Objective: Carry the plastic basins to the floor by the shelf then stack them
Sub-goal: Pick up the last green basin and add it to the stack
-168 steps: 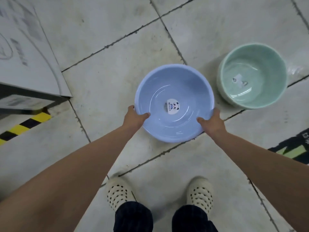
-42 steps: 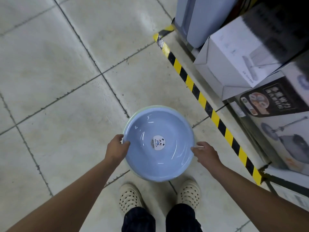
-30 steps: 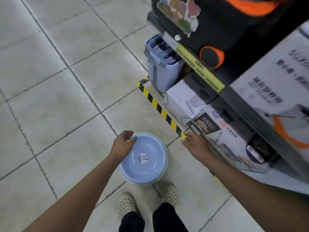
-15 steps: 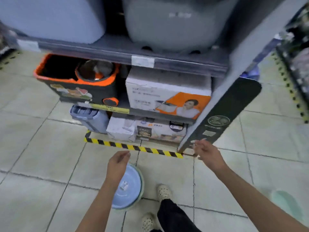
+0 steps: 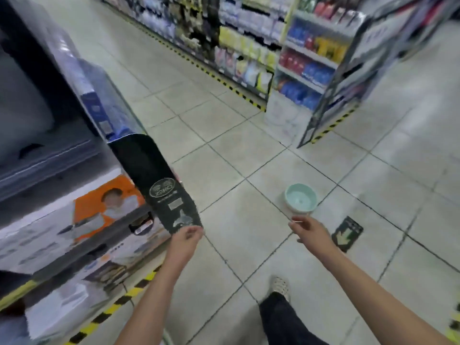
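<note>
Black shelf end-panel (image 5: 159, 180): far left. Left hand (image 5: 185, 241): empty, loosely curled. Mint basin (image 5: 300, 197): upright on floor tiles (image 5: 224, 175), away from shelf; probably light, stiff, slick; grip opposite rims. Right hand (image 5: 312, 232): empty, relaxed, near it.

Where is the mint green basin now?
In the head view the mint green basin stands upright on the tiled floor, right of centre, just beyond the right hand and left of the green arrow floor sticker.
</note>
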`<state>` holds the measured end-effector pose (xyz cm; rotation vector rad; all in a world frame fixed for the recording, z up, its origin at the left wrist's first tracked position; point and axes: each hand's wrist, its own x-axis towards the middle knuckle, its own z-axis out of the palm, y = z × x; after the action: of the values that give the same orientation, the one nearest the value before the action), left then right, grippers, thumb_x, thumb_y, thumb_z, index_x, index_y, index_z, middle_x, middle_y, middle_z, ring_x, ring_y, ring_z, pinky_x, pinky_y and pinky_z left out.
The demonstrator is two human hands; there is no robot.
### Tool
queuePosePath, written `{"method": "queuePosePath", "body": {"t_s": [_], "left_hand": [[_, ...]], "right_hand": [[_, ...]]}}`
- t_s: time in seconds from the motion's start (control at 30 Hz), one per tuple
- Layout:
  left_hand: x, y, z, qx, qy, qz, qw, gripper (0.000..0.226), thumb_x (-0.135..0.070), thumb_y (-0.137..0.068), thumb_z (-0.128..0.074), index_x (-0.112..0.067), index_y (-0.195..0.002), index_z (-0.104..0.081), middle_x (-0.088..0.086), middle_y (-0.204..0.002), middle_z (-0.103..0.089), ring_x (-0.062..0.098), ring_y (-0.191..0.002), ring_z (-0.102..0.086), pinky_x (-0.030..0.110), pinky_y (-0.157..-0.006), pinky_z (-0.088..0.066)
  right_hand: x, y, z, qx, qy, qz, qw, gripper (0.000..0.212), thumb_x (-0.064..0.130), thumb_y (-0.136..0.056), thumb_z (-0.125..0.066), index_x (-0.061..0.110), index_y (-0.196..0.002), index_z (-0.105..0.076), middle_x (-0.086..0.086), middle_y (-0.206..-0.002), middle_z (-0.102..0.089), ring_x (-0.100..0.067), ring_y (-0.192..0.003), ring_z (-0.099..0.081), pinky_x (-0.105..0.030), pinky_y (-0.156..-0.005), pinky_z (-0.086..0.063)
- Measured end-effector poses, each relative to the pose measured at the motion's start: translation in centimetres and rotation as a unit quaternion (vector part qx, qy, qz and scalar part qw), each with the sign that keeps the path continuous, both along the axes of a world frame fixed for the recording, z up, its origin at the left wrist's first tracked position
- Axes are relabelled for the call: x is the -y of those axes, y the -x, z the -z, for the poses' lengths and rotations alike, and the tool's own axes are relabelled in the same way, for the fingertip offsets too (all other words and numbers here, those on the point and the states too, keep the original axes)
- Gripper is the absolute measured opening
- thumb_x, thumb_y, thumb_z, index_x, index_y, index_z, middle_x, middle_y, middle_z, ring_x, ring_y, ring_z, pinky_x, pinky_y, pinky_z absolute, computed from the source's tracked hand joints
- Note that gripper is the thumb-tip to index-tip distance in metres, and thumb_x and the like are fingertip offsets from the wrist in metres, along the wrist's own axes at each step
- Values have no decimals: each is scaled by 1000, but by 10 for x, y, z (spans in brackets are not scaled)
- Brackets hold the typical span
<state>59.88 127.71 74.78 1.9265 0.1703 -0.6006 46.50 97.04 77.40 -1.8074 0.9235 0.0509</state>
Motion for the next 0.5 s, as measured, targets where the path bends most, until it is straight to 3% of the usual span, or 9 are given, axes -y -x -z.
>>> {"method": "queuePosePath", "body": {"t_s": [0.07, 0.23, 0.4, 0.5], "left_hand": [[49, -5, 2, 3, -2, 54, 999, 12, -25, -88, -70, -19, -99, -70, 4, -97, -71, 18, -86, -63, 36, -84, -52], [172, -10, 14, -28, 1, 146, 989, 17, -21, -88, -71, -13, -102, -70, 11, -105, -71, 25, -103, -66, 43, -97, -51], [297, -21, 18, -64, 14, 160, 985, 8, -16, -92, -66, -12, -99, -67, 12, -102, -70, 27, -96, -65, 35, -81, -52], [364, -40, 26, -70, 3, 160, 985, 14, -19, -92, -66, -10, -103, -68, 13, -105, -70, 28, -97, -66, 41, -84, -54]], "right_hand": [[34, 20, 4, -10, -7, 41, 999, 22, 44, -82, -69, 33, -100, -67, 7, -98, -72, -16, -91, -68, -47, -89, -56], [121, 55, 15, -19, -22, 136, 990, 14, 30, -88, -68, 24, -100, -67, -4, -103, -71, -20, -94, -67, -42, -82, -58], [222, 64, 31, -37, -55, 200, 978, 20, 33, -87, -69, 21, -103, -69, -1, -103, -70, -19, -94, -67, -41, -85, -58], [284, 50, 39, -52, -70, 199, 976, 18, 31, -87, -69, 20, -102, -68, -4, -105, -70, -21, -97, -67, -42, -85, -58]]}}
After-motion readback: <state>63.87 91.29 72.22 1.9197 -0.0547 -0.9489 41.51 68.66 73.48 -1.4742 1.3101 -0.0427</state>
